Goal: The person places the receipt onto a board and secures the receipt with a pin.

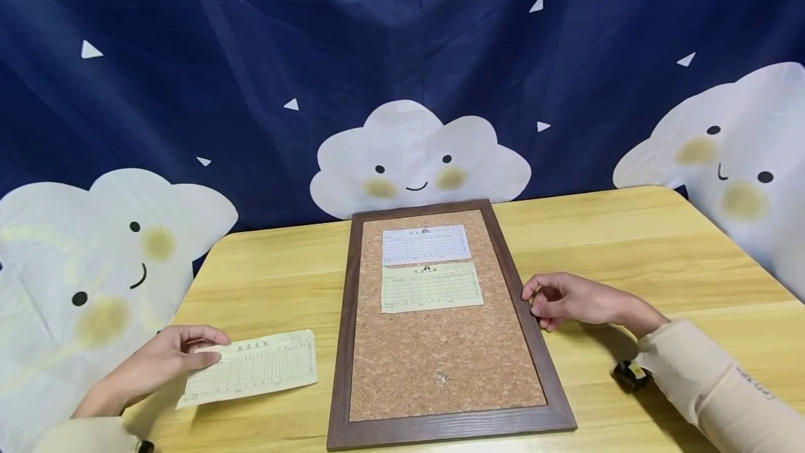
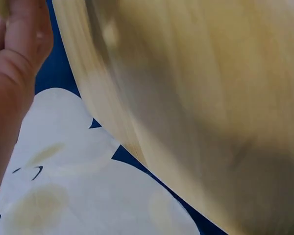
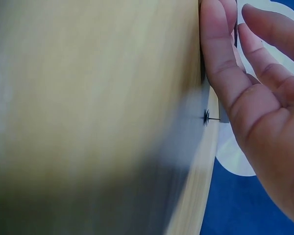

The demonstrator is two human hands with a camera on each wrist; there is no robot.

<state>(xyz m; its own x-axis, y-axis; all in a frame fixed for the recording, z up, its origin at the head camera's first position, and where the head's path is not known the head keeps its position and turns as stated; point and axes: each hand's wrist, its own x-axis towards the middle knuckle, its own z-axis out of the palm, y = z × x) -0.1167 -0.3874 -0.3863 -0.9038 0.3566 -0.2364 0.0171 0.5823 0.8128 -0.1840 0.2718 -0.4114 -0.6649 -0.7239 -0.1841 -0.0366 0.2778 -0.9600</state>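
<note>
At the table's left, my left hand (image 1: 170, 362) pinches the left end of a pale yellow receipt form (image 1: 258, 368) between thumb and fingers, its printed side up. In the middle lies a cork board (image 1: 402, 355) in a dark brown wooden frame. A white-blue receipt form (image 1: 426, 246) and, below it, a yellow receipt form (image 1: 434, 290) lie on its upper half, each with a small shiny tack at its top. My right hand (image 1: 575, 300) touches the frame's right edge with bent, relaxed fingers. In the left wrist view, the left hand (image 2: 12, 73) shows only partly.
A small dark spiky thing with a thin pin (image 3: 206, 117) shows beside the frame in the right wrist view. A pale worn spot (image 1: 441, 378) marks the lower cork. Behind the wood-grain table (image 1: 654, 250) hangs a dark blue cloth (image 1: 264, 33) with white clouds.
</note>
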